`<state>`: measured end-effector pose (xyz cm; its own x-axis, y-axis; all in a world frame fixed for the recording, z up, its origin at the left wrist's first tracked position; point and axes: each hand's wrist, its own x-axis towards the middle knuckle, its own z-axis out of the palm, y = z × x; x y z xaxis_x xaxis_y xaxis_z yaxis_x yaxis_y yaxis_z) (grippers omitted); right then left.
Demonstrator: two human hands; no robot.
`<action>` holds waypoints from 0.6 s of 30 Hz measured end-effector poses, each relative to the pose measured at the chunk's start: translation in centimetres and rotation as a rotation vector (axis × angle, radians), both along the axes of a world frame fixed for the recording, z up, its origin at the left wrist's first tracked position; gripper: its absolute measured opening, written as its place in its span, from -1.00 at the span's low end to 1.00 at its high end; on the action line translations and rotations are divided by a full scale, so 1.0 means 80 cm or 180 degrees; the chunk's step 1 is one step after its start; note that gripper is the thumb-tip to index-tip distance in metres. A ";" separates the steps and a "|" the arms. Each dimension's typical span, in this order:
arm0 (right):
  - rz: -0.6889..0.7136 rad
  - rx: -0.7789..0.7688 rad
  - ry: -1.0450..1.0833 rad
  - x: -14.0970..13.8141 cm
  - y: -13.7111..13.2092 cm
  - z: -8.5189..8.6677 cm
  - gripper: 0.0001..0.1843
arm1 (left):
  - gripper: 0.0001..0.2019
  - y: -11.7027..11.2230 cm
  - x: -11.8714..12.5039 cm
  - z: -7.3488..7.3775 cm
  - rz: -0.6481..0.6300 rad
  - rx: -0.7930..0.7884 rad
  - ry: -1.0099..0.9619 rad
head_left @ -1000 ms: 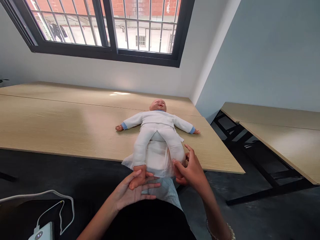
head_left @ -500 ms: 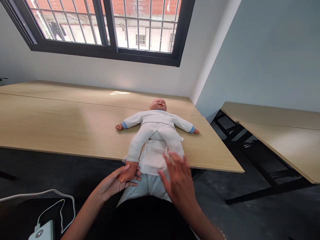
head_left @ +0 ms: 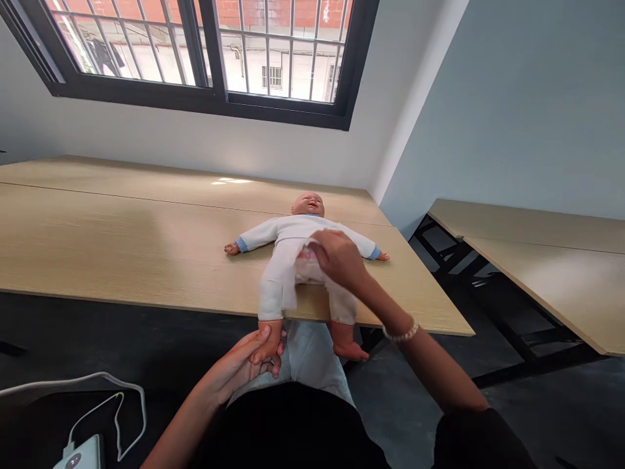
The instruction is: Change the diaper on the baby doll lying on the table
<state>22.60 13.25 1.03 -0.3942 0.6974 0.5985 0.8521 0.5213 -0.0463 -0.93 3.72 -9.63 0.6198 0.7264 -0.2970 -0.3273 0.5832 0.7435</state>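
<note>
The left hand (head_left: 234,368) is clamped around the bare foot (head_left: 267,342) of a bald baby doll in a white long-sleeved suit with blue cuffs (head_left: 293,234). The doll lies on its back on a light wood table (head_left: 122,241), just ahead of that grip. The right hand (head_left: 339,259), wearing a beaded bracelet (head_left: 401,333), lies on the doll's belly beside a loose white flap (head_left: 289,280); whether it pinches the cloth cannot be told.

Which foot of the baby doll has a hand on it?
The foot on the left of the view, held by the left hand; the other foot has no hand on it.
</note>
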 end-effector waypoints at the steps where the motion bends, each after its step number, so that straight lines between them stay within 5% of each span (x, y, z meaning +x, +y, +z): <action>1: 0.0066 -0.0167 0.0101 0.003 0.019 0.009 -0.73 | -0.50 -0.001 0.004 0.000 -0.0005 -0.0002 0.0022; 6: 0.0002 -0.0926 0.0535 0.011 0.100 0.021 -0.68 | -0.44 -0.004 0.015 0.000 -0.0142 -0.0164 0.0051; 10: -0.0457 -0.1577 0.0726 0.021 0.139 -0.003 -0.84 | -0.47 -0.008 0.019 0.002 -0.0196 -0.0258 0.0040; 13: -0.0597 -0.1781 0.0900 0.032 0.148 -0.023 -0.74 | -0.40 -0.014 0.024 0.000 -0.0172 -0.0244 0.0164; 15: -0.0639 -0.1724 0.1004 0.037 0.147 -0.031 -0.66 | -0.39 -0.021 0.028 -0.003 0.0219 -0.0065 0.0699; 18: -0.0639 -0.1563 0.1068 0.038 0.143 -0.034 -0.63 | -0.43 -0.029 0.033 0.002 0.1827 0.0949 0.1969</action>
<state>25.61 24.65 -1.69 -0.0732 0.9634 0.2579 0.8287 0.2026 -0.5218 1.70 1.43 -9.45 -0.0712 0.9758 -0.2068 0.0007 0.2074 0.9783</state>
